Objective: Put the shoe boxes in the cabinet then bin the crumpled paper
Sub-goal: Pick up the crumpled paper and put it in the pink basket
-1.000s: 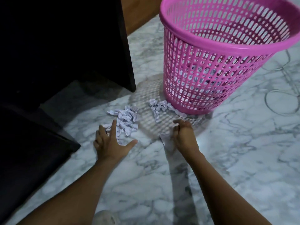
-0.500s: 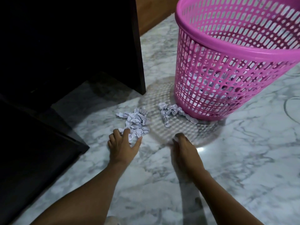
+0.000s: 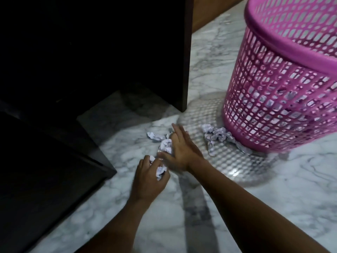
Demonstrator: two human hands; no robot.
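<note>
Crumpled white paper lies on the marble floor. My left hand (image 3: 148, 177) is curled around a crumpled paper piece (image 3: 160, 170), fingers closed on it. My right hand (image 3: 180, 148) reaches across to the left with fingers spread, resting beside another paper clump (image 3: 166, 144); a smaller scrap (image 3: 154, 136) lies just beyond. A further paper clump (image 3: 217, 135) sits against the base of the pink mesh bin (image 3: 284, 92), which stands at the right. The dark cabinet (image 3: 91, 52) fills the upper left; no shoe boxes are visible.
An open dark cabinet door or panel (image 3: 45, 170) juts out at the lower left, close to my left hand. A wooden strip (image 3: 213, 10) runs behind the cabinet. Marble floor (image 3: 273, 198) stretches to the right and front.
My right hand swung left from near the bin to the left paper pile. My left hand drew back with a paper piece closed in it. The view shifted left.
</note>
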